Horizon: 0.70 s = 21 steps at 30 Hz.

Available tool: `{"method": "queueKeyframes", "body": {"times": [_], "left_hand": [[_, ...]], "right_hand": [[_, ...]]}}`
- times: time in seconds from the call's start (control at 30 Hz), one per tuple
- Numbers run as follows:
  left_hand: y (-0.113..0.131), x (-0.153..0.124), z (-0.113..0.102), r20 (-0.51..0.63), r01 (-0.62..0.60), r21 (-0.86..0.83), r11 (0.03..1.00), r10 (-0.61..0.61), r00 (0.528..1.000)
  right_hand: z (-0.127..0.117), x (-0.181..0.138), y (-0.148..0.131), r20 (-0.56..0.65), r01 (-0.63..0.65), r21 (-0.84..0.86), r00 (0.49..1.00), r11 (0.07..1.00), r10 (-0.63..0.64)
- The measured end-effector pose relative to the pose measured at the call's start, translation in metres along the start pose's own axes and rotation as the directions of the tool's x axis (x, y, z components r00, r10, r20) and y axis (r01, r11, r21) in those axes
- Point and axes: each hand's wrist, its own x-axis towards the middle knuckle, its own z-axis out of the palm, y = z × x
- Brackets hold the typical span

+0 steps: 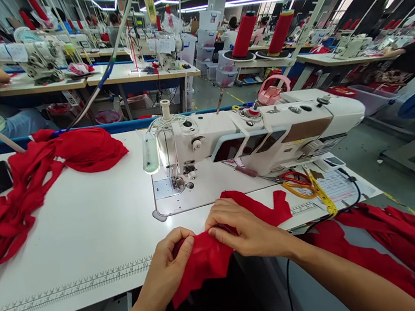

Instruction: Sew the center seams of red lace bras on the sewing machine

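L hand pinches red cloth by its edge; R hand pinches it just beside. Cloth hangs at front edge of tabletop. Step looks like edge-straightening by hand, apart from sewing machine beyond; next move prob. calls for firm pinches & flat edge. Scissors to R.

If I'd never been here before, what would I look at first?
Probably the bright red cloth, held by the left hand and right hand at the front edge of the white table. Next, the big white sewing machine just beyond them. Then maybe the red fabric heap on the table's left side, and two tall red thread cones beyond the machine.
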Motion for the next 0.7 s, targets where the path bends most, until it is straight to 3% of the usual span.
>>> {"method": "queueKeyframes", "body": {"times": [0.07,0.17,0.23,0.43,0.57,0.63,0.7], "left_hand": [[-0.001,0.001,0.002,-0.031,-0.009,-0.038,0.999,0.008,0.999],[-0.004,0.002,0.001,-0.144,-0.129,0.091,0.988,0.141,0.979],[-0.005,0.002,0.0,-0.157,-0.161,0.16,0.974,0.186,0.97],[-0.003,0.002,0.0,-0.061,-0.026,-0.013,1.0,0.025,0.998],[-0.005,0.002,0.002,-0.057,-0.01,-0.053,0.999,0.007,0.998],[-0.008,0.004,0.004,-0.109,-0.101,0.063,0.993,0.108,0.988],[-0.013,0.005,0.005,-0.191,-0.281,0.298,0.913,0.345,0.919]], "right_hand": [[-0.001,0.0,0.0,-0.026,-0.018,-0.01,1.0,1.0,0.018],[-0.004,-0.001,0.002,-0.043,-0.043,0.011,0.998,0.999,0.044],[-0.005,0.0,0.003,-0.038,-0.054,0.046,0.998,0.997,0.056],[-0.001,0.001,0.008,-0.046,-0.048,0.083,0.998,0.995,0.052],[0.003,0.001,0.01,-0.102,-0.005,0.018,0.995,1.0,0.007],[0.005,0.001,0.01,-0.135,0.014,-0.025,0.991,1.0,-0.017],[0.008,0.0,0.011,-0.185,0.054,-0.123,0.98,0.991,-0.077]]}}
